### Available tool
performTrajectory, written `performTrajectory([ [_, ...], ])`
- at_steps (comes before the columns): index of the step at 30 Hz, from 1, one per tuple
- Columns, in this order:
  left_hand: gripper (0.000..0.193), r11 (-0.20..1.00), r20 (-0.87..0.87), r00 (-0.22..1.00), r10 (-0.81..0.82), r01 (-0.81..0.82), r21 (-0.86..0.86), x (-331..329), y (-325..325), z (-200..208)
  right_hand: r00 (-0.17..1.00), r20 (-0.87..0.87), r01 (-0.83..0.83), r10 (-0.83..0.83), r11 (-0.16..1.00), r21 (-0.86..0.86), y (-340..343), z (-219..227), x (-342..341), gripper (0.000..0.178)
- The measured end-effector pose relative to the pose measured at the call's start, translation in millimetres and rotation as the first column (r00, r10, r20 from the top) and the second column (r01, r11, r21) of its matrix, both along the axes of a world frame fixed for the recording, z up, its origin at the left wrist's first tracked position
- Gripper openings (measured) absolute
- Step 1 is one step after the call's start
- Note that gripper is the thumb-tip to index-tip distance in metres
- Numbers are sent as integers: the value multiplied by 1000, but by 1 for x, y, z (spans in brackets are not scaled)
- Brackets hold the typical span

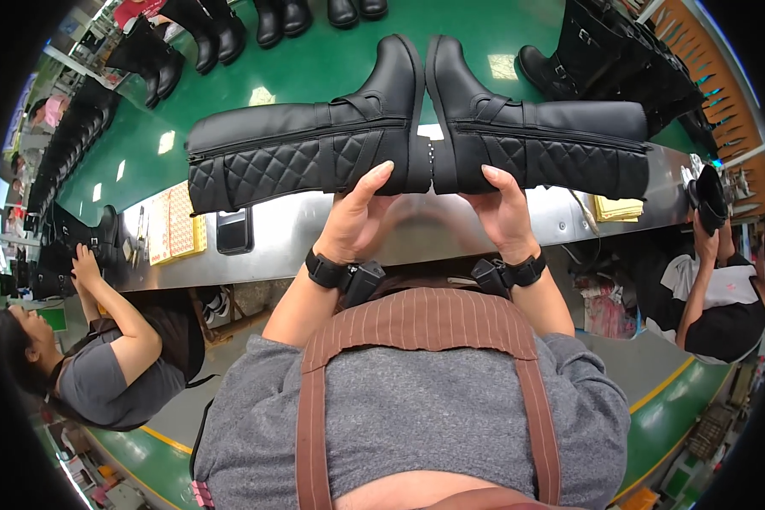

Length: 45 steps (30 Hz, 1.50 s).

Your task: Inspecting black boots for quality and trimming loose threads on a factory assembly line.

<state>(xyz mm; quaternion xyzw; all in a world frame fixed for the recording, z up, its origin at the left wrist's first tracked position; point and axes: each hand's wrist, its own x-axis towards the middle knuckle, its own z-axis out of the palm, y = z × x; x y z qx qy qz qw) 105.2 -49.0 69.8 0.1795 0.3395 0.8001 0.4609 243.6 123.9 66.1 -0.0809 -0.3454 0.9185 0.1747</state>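
Two tall black boots with quilted shafts, straps and side zippers lie on their sides in my hands, soles facing each other at the middle. My left hand (362, 212) grips the left boot (302, 149) near its heel, thumb on the side and fingers beneath. The right boot (544, 144) is held the same way by my right hand (503, 211). Their heels nearly meet, and the shafts point outward to the left and right. The fingers under both boots are mostly hidden. A black band with a small box sits on each of my wrists.
A steel work edge (314, 234) borders the green surface (229, 93). On it lie a yellow stack of printed sheets (177, 225), a dark phone-like device (235, 230) and a yellow pad (618, 209). More black boots (217, 34) stand beyond. Co-workers (123, 365) are on both sides.
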Motion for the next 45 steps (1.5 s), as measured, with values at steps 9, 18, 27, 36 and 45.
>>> performTrajectory([
  [9,43,999,5,1000,-12,11,42,1,-1,-3,1000,6,17,-18,997,78,-3,4,-3,40],
  [18,48,997,18,999,-34,33,68,8,0,1,999,28,43,-45,996,84,-9,2,-4,44],
  [27,46,999,22,1000,-21,20,33,9,0,-3,999,46,-9,4,995,101,-8,4,-1,51],
  [36,52,991,180,983,29,-4,-135,-4,4,-49,943,318,-15,99,966,-259,5,-42,-15,38],
  [45,47,989,223,975,-15,47,-138,-4,-1,-61,754,559,-307,-345,568,764,102,43,96,31],
])
